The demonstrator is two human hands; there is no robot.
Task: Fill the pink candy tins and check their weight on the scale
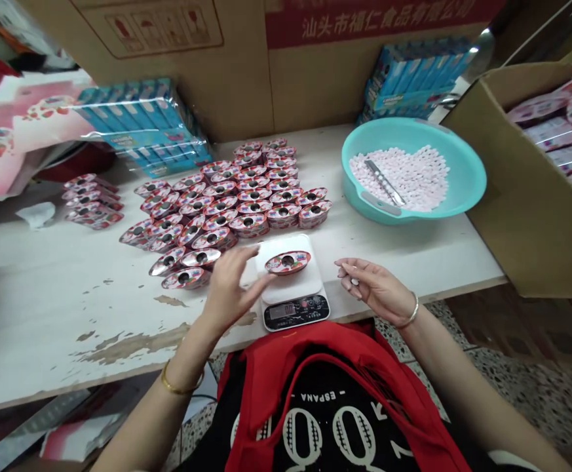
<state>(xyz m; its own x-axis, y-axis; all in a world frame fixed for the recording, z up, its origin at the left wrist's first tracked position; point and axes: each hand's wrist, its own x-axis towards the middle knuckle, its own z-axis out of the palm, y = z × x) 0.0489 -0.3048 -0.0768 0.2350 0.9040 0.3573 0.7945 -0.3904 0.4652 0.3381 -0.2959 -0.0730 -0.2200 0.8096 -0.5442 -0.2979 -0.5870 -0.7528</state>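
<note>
A small oval red-and-white box (288, 262) with a dark round hole in its top stands on the white kitchen scale (310, 280). Just left of this box is my left hand (230, 288), thumb and fingers apart, with nothing in its grip. To the right of the scale my right hand (377, 287) is closed, fingertips pinched, and a small white candy (355, 282) shows between its fingers. Whether more candies lie in it is hidden. Several matching oval boxes (221, 204) stand grouped upright behind and left of the scale.
A turquoise basin (467, 177) at the right holds many pale candies (426, 174) with metal tweezers (384, 182) on them. Blue wrapped packs (143, 124) stand at the back. An open carton (536, 223) sits far right. A large cardboard box (236, 78) walls off the table's back.
</note>
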